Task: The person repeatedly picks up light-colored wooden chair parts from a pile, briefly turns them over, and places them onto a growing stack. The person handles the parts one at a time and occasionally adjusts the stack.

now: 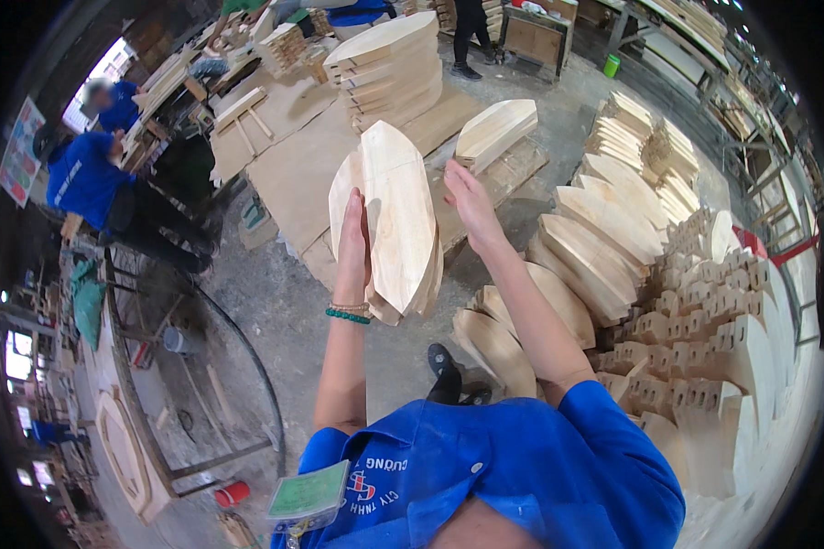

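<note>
Person in a blue work shirt, standing on the grey floor, arms stretched forward over a pile of pale boards [399,215], each long and pointed at the ends. Pile directly in front of the body, between the hands; top board lies askew to those below, a rounded edge showing out on the left. What the pile rests on, I cannot make out.

Left hand [354,240]: flat, fingers straight and together, palm turned inward along the pile's left side; not closed round anything. Whether it presses or merely lies alongside, cannot tell. Beaded bracelets [348,315] at that wrist.

Right hand [470,203]: unclenched, fingers extended, palm facing the pile, a gap between it and the top board. Holding nothing that I can see. Just beyond its fingertips, a smaller stack of boards [499,128] on a brown base.

Farther ahead, a tall stack [389,73] of similar shape, near brown sheets [293,192] spread on the floor. To the right, rows of leaning boards [604,224], then many slotted wooden pieces [696,339] packed close. Off left, a co-worker [92,178] in blue bends toward a bench; a dark hose [264,361] curves across the floor
</note>
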Demonstrator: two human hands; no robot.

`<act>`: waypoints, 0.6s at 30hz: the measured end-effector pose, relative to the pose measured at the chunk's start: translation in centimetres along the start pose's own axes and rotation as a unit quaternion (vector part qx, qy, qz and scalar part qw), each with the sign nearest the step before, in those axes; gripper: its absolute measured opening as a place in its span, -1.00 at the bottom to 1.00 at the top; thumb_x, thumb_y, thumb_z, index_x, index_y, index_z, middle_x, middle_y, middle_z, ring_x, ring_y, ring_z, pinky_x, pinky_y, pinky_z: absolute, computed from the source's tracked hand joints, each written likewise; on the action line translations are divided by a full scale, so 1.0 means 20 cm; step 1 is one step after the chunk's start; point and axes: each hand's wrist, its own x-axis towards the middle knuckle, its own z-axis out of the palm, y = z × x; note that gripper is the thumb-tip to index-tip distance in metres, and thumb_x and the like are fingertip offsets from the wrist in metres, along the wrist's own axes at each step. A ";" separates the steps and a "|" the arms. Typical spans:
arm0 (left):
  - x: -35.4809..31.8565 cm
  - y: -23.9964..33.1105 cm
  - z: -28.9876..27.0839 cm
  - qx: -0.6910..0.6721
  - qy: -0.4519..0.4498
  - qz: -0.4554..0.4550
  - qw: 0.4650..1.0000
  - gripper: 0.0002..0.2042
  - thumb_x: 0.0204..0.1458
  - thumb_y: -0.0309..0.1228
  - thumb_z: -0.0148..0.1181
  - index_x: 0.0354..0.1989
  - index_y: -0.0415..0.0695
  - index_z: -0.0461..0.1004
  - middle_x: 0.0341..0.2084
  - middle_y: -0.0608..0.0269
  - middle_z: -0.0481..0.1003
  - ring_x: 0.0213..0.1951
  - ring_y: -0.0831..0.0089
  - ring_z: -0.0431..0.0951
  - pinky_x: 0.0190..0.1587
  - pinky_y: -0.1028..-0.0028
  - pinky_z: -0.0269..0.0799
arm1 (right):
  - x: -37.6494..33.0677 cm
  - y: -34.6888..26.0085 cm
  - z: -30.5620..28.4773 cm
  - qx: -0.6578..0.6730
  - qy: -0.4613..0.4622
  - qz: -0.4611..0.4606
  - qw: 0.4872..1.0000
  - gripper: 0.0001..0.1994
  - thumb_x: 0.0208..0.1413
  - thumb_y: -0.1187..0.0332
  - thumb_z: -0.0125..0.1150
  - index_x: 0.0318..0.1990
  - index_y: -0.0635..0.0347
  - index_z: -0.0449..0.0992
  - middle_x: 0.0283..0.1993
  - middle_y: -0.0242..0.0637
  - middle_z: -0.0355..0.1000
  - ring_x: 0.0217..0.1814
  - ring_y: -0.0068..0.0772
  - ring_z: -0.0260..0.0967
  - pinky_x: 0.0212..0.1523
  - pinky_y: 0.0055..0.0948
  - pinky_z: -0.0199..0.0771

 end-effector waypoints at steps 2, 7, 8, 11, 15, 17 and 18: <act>0.01 0.02 -0.01 -0.023 -0.033 -0.043 0.998 -0.35 0.24 -0.02 -0.14 0.33 -0.27 0.01 0.26 0.11 0.17 0.20 0.37 0.29 0.23 0.43 0.22 | -0.02 0.09 -0.02 0.051 -0.003 0.064 0.997 -0.48 0.29 0.14 -0.08 0.32 0.21 0.16 0.36 -0.24 0.12 0.35 -0.45 0.06 0.26 -0.38 0.11; -0.03 -0.02 0.08 0.017 -0.063 -0.160 0.985 -0.37 0.22 -0.02 -0.15 0.24 -0.34 0.11 0.10 -0.06 0.33 0.04 0.27 0.45 0.08 0.38 0.42 | -0.03 0.36 0.00 0.109 -0.036 0.002 0.993 -0.43 0.32 0.00 -0.27 0.34 0.19 0.11 0.36 -0.18 0.10 0.40 -0.35 0.00 0.36 -0.37 -0.04; -0.04 -0.01 0.09 0.023 -0.037 -0.158 0.987 -0.42 0.23 -0.05 -0.19 0.21 -0.33 0.16 0.04 -0.06 0.38 -0.02 0.24 0.49 0.04 0.34 0.44 | -0.05 0.35 0.04 0.100 -0.063 0.010 0.993 -0.39 0.32 -0.01 -0.31 0.32 0.30 0.09 0.39 -0.09 0.04 0.44 -0.27 -0.07 0.39 -0.36 -0.12; -0.03 0.01 0.01 0.017 -0.020 -0.138 0.990 -0.47 0.24 -0.08 -0.25 0.14 -0.32 0.24 -0.05 -0.05 0.44 -0.10 0.20 0.53 -0.03 0.28 0.48 | -0.09 0.19 0.09 0.026 -0.130 -0.035 0.991 -0.25 0.28 -0.14 -0.33 0.32 0.43 0.02 0.43 0.05 -0.09 0.49 -0.11 -0.22 0.43 -0.35 -0.25; -0.01 -0.03 0.12 0.060 -0.008 -0.146 0.987 -0.47 0.24 -0.09 -0.26 0.14 -0.34 0.24 -0.04 -0.02 0.42 -0.05 0.21 0.49 0.03 0.26 0.41 | -0.03 0.18 -0.03 -0.033 -0.163 -0.002 0.986 -0.06 0.17 -0.34 -0.37 0.36 0.44 -0.15 0.47 0.08 -0.35 0.53 -0.09 -0.49 0.46 -0.31 -0.43; -0.01 -0.04 0.11 0.149 0.028 -0.131 0.980 -0.45 0.23 -0.08 -0.25 0.16 -0.35 0.22 0.00 -0.03 0.39 -0.02 0.17 0.47 0.07 0.23 0.38 | -0.06 0.19 -0.04 -0.054 -0.155 0.003 0.987 0.01 0.11 -0.41 -0.39 0.36 0.46 -0.18 0.47 0.10 -0.37 0.53 -0.04 -0.53 0.46 -0.28 -0.45; -0.01 -0.04 0.12 0.145 0.026 -0.135 0.980 -0.44 0.23 -0.07 -0.25 0.17 -0.35 0.20 0.01 -0.04 0.38 -0.02 0.14 0.47 0.08 0.22 0.38 | -0.07 0.23 -0.06 -0.060 -0.146 -0.005 0.987 0.00 0.12 -0.40 -0.40 0.35 0.47 -0.14 0.46 0.15 -0.33 0.53 0.00 -0.48 0.46 -0.29 -0.43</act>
